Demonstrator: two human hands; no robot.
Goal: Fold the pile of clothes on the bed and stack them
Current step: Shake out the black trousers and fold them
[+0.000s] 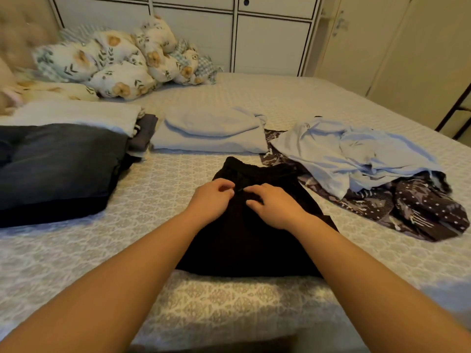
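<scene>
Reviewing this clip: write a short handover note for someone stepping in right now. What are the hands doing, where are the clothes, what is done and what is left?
Hands: left hand and right hand both pinch the middle of the black garment, which is spread on the bed in front of the person.
Done: folded dark jeans and a white folded piece at the left; a folded light blue piece behind the black garment.
Left: finish folding the black garment, then the crumpled light blue shirt and the patterned dark garment under it at the right; then stack.

A black garment (249,240) lies on the grey-patterned bedspread (153,189), with pale blue shirt (351,154), dotted dark fabric (428,210) and floral pillows (114,62).
</scene>
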